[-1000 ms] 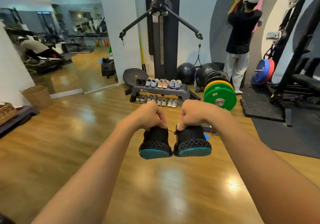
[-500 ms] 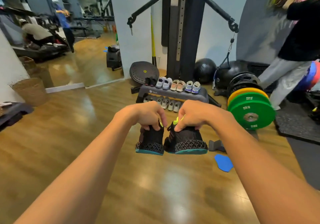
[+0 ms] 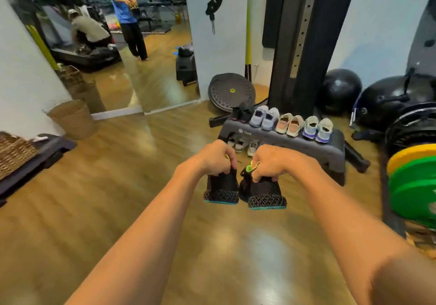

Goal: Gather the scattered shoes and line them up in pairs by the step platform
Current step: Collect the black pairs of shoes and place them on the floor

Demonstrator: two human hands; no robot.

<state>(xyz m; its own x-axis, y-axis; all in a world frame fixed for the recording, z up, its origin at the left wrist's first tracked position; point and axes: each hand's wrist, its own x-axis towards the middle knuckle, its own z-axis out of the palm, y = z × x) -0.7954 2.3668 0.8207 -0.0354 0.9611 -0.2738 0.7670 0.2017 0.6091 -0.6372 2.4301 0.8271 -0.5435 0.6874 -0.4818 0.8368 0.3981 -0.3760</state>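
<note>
My left hand (image 3: 215,157) grips one black shoe (image 3: 221,190) with a lattice sole and teal edge by its collar. My right hand (image 3: 271,164) grips the matching black shoe (image 3: 265,192) the same way. Both shoes hang side by side above the wooden floor, just in front of the grey step platform (image 3: 313,145). On top of the platform stands a row of paired shoes: black (image 3: 241,113), light blue (image 3: 264,117), beige (image 3: 289,124), and white with purple soles (image 3: 317,128). More pale shoes (image 3: 244,145) line the floor by the platform, partly hidden behind my hands.
A black cable machine column (image 3: 304,40) rises behind the platform, beside a round balance disc (image 3: 231,91) and black balls (image 3: 339,89). Green and yellow weight plates (image 3: 415,182) stand at right. A wicker basket (image 3: 72,118) and a wall mirror (image 3: 113,45) are at left.
I have moved closer to the step platform, which now looms larger right behind the shoes. Both hands keep their hold on the black pair.
</note>
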